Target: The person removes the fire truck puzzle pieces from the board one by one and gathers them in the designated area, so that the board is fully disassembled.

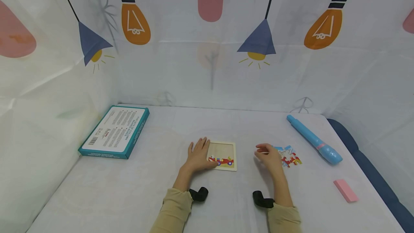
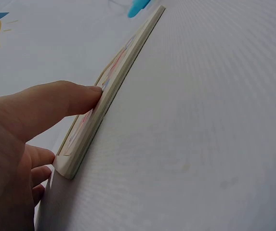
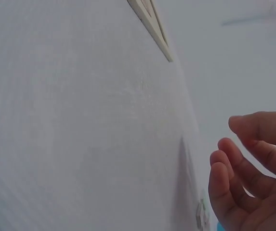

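Observation:
A shallow wooden puzzle tray (image 1: 235,156) lies on the table, with red, yellow and blue pieces of a vehicle picture (image 1: 225,161) fitted along its near side. My left hand (image 1: 198,157) rests at its left edge, fingers extended. The left wrist view shows the thumb (image 2: 75,97) pressing on the tray's near rim (image 2: 123,77) and the other fingertips at its corner. My right hand (image 1: 269,156) hovers right of the tray, fingers loosely bent and nothing between them in the right wrist view. Just beside it lies a heap of loose puzzle pieces (image 1: 289,156), partly hidden by that hand.
A teal-edged box (image 1: 113,130) with a printed white face lies at the back left. To the right are a light-blue tube-like object (image 1: 312,137) with a wider end and a pink block (image 1: 345,190). Dark blue padding (image 1: 365,164) runs beyond the table's right edge.

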A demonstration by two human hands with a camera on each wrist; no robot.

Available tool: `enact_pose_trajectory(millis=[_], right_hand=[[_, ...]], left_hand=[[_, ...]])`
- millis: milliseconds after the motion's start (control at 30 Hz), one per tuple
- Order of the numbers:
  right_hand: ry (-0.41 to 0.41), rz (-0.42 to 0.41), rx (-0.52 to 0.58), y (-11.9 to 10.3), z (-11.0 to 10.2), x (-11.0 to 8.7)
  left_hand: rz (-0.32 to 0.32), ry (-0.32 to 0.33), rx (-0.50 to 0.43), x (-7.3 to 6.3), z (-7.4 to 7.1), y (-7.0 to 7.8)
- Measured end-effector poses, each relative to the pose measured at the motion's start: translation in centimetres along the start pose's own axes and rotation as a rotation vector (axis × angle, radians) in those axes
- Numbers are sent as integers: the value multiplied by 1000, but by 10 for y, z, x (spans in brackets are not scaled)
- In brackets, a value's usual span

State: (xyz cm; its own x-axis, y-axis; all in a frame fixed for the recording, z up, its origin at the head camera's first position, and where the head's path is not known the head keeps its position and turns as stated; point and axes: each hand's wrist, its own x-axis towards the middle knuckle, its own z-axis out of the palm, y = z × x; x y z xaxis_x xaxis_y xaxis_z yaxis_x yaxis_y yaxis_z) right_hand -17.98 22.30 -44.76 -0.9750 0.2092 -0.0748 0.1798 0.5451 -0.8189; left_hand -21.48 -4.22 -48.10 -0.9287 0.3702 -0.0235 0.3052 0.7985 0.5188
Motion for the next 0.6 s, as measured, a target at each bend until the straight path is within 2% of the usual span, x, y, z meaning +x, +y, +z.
enact_pose_trajectory(millis=[600], right_hand=[[-57,18,23,-15,31,-4]], left_hand=[[-10,-3,23,2,2,-1]])
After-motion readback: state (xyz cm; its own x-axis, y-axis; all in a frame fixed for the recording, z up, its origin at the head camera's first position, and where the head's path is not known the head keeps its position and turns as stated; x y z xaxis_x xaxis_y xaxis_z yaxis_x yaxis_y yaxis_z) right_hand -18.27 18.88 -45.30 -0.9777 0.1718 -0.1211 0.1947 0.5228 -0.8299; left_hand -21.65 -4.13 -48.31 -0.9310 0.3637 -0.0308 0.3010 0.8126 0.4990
